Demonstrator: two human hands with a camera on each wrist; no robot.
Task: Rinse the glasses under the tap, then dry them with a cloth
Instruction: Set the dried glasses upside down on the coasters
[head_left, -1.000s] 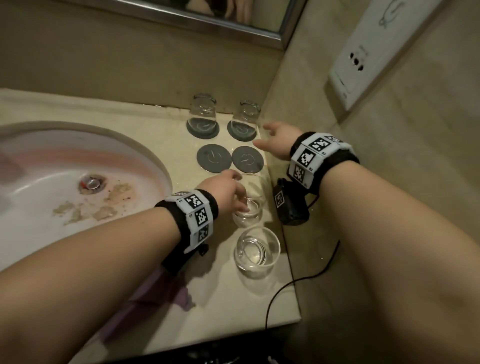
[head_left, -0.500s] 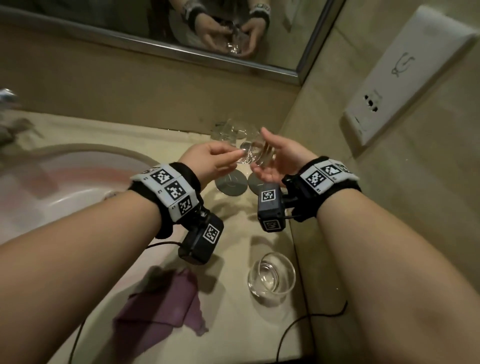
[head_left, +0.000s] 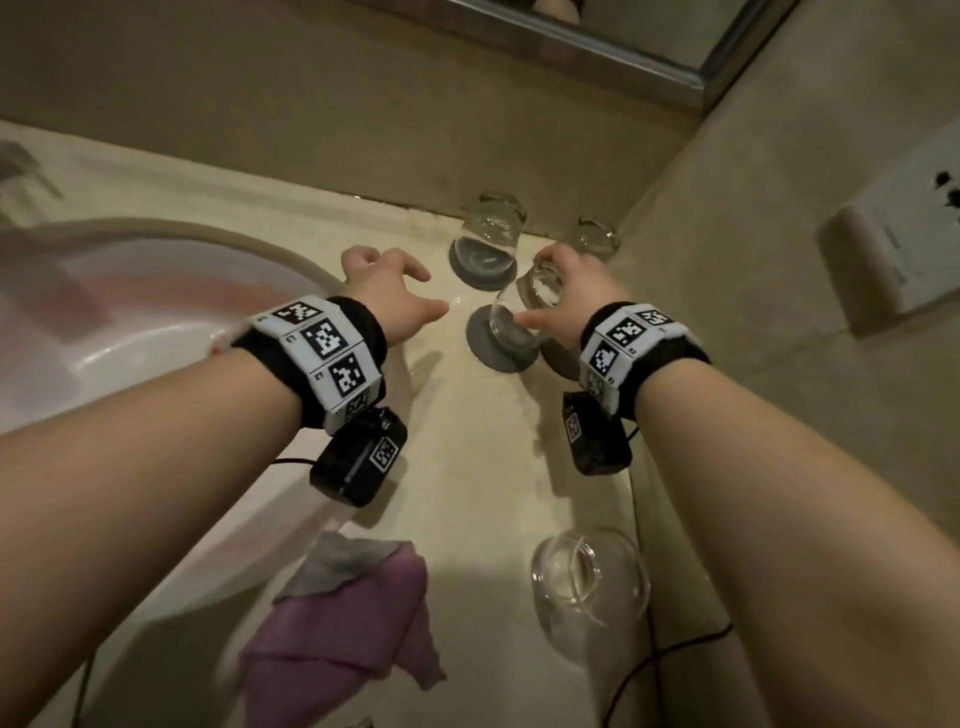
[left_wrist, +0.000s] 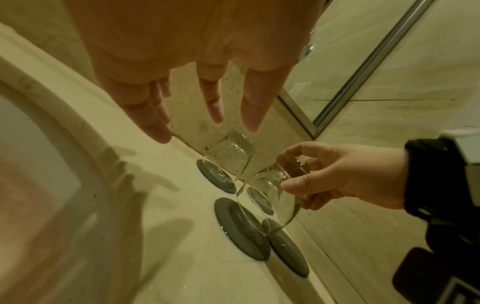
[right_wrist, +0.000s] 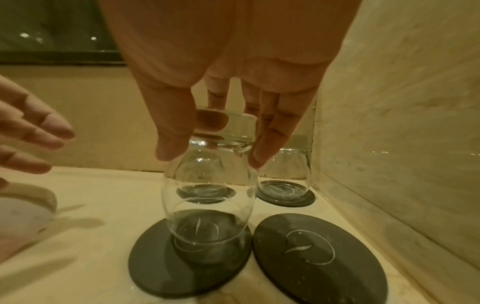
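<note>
Fingers and thumb of my right hand (head_left: 569, 291) pinch the base end of an upturned glass (right_wrist: 207, 197), mouth down, tilted, its rim over the near-left grey coaster (right_wrist: 189, 259); whether the rim touches the coaster I cannot tell. My left hand (head_left: 387, 291) hovers just beside it over the counter (head_left: 467, 467), fingers (left_wrist: 155, 115) spread and loosely bent, holding nothing.

Beside that coaster, toward the side wall, lies a second near coaster (right_wrist: 319, 255), bare. Behind them, two more upturned glasses stand on their own coasters against the back wall: one back-left (head_left: 491, 234), one in the corner (head_left: 597, 239).

Nearer to me, an upright glass (head_left: 589, 582) stands on the counter close to its right edge. A purple cloth (head_left: 343, 634) lies crumpled on the counter beside the sink (head_left: 156, 332), well apart from both hands. A black cable (head_left: 670, 660) trails past the upright glass.
</note>
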